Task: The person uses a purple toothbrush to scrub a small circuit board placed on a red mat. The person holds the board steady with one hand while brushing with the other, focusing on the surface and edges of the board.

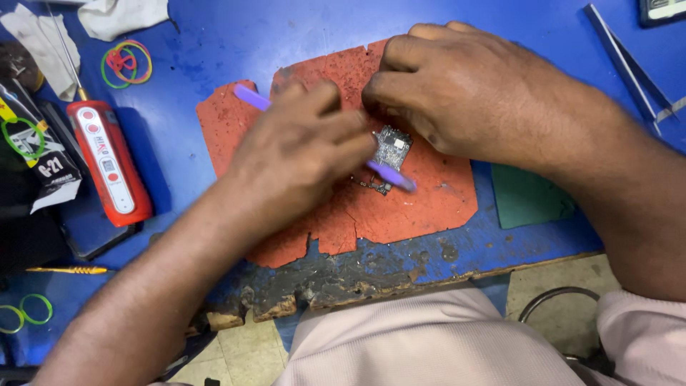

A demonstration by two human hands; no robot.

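Note:
My left hand (304,146) is closed around a purple plastic tool (389,175), whose tail sticks out behind the knuckles and whose tip rests by a small dark circuit board (392,149). The board lies on a worn red rubber mat (429,200). My right hand (464,89) presses down on the board's top edge with curled fingertips, holding it against the mat. Part of the board is hidden under both hands.
A red and white handheld device (108,161) lies at the left on the blue bench (214,43). Coloured rubber bands (127,63), crumpled cloths (118,16), metal tweezers (629,64) and a green pad (529,196) surround the mat. The bench's front edge (343,279) is burnt and chipped.

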